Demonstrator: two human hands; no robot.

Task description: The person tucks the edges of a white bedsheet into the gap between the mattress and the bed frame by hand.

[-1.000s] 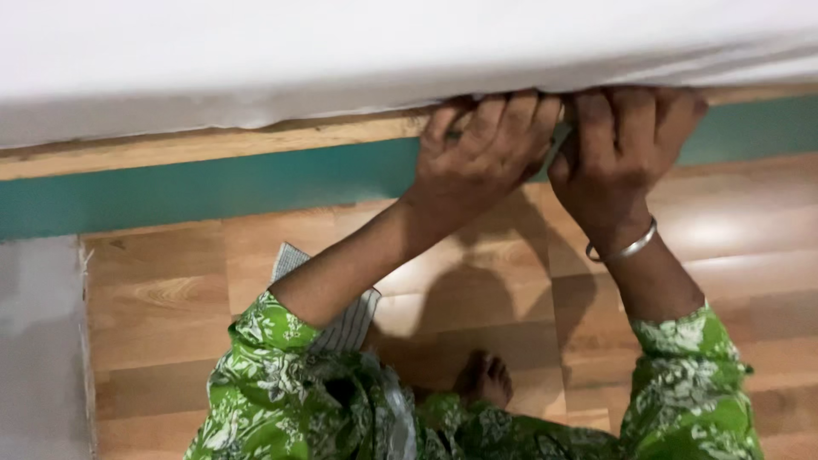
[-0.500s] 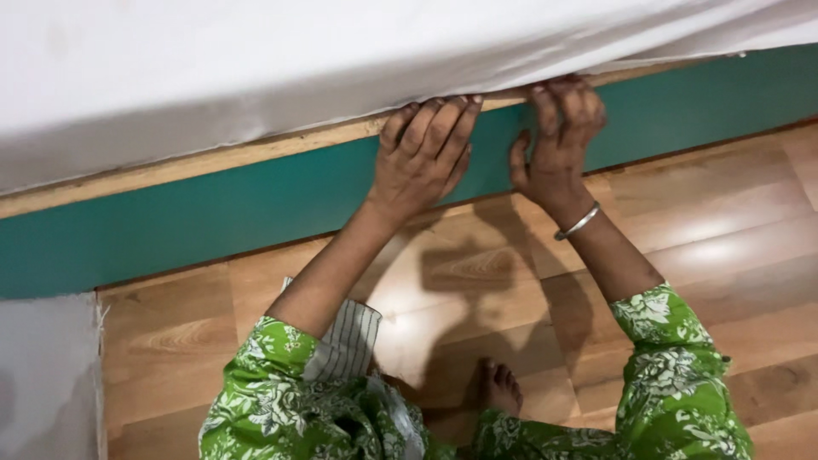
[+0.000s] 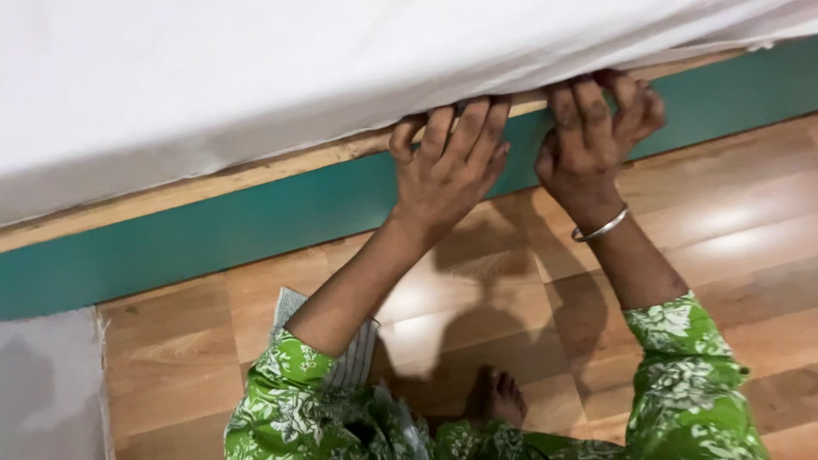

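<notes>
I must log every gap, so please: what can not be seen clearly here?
Head view:
- Fingertips of left hand and right hand: tucked under the white sheet.
- Both grips: unclear.
- Bed frame: cut off at both edges.
- Foot: partly behind green clothing.

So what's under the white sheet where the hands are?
Under the white sheet a wooden edge shows, with a teal panel below. The fingertips of the left hand and right hand go under the sheet, so they're hidden.

Two hands, mine: left hand, right hand. One white sheet above fingers, one bangle, one bare foot below.
</notes>
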